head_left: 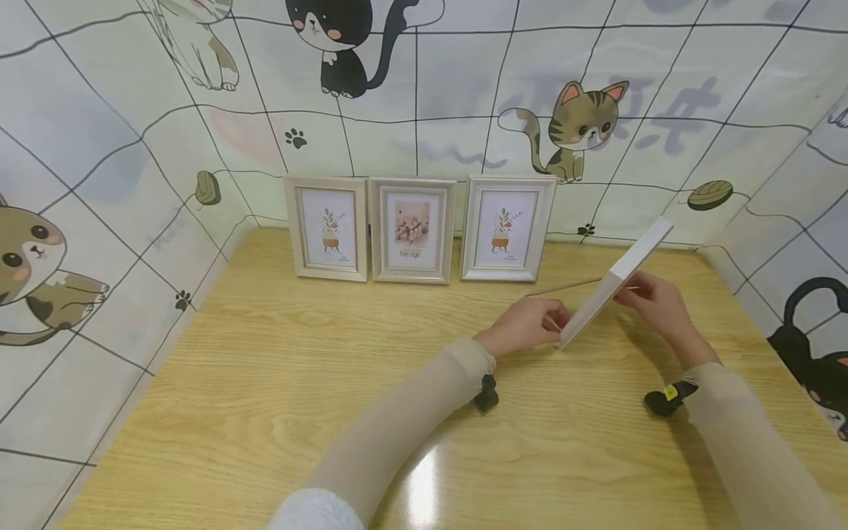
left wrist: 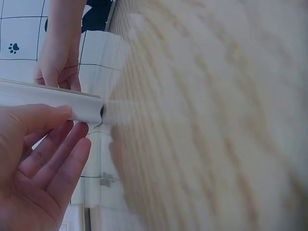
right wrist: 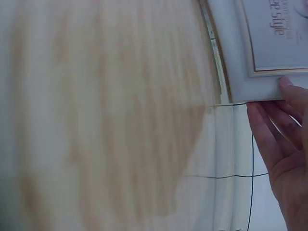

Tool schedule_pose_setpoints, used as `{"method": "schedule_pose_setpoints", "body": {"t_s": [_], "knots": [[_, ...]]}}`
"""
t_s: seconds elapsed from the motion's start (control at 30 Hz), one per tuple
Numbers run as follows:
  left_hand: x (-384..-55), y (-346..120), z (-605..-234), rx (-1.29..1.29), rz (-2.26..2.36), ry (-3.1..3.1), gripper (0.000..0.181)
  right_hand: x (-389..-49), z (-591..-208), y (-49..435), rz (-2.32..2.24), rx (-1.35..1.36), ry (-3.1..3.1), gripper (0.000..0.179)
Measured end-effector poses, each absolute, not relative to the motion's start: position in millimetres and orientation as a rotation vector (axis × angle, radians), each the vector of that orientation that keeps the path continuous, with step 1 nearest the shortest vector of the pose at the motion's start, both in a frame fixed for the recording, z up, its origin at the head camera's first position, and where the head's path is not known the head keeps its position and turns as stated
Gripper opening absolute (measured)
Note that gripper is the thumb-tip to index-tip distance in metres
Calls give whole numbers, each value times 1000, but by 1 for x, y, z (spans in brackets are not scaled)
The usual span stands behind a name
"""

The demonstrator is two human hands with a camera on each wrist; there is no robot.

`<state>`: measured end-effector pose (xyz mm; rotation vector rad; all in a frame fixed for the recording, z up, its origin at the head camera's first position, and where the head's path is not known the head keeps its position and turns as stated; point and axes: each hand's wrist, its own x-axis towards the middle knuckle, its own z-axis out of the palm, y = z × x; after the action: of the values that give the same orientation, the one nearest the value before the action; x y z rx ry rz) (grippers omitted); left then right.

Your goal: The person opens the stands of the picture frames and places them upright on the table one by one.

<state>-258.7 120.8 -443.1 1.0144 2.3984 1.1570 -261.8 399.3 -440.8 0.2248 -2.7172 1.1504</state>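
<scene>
A white picture frame [head_left: 615, 280] is tilted nearly edge-on to the head view, with a thin brown strip [head_left: 564, 286] sticking out to its left. My left hand [head_left: 526, 327] pinches its lower near edge; in the left wrist view the thumb lies on the white border [left wrist: 85, 109] and the fingers are below. On the other side, my right hand [head_left: 652, 300] holds the frame's edge. The right wrist view shows that thumb on the front border [right wrist: 239, 82], fingers behind, beside a print with "free style" lettering.
Three picture frames stand in a row at the back of the wooden table [head_left: 278, 397]: a left one [head_left: 361, 235] and a right one [head_left: 545, 228] with potted-plant prints, and a middle one [head_left: 379, 243] with a flower print. Behind them rises a cat-patterned wall covering [head_left: 424, 88].
</scene>
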Motion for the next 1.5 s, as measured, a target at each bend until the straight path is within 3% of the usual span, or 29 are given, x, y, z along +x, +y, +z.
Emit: {"method": "schedule_pose_setpoints", "body": {"t_s": [0.07, 0.4, 0.8, 1.5], "knots": [[-258, 122, -443, 1013, 1169, 2409, 22, -260, -439, 398, 1078, 205, -2700, 23], [-257, 118, -440, 964, 1219, 2433, 40, -262, -430, 408, 1034, 5, -2629, 36], [-257, 102, -441, 907, 1163, 2448, 37, -284, -427, 411, 858, -288, -2654, 38], [-275, 70, -435, 870, 1181, 2511, 37, -304, -412, 391, 673, -290, -2900, 46]]}}
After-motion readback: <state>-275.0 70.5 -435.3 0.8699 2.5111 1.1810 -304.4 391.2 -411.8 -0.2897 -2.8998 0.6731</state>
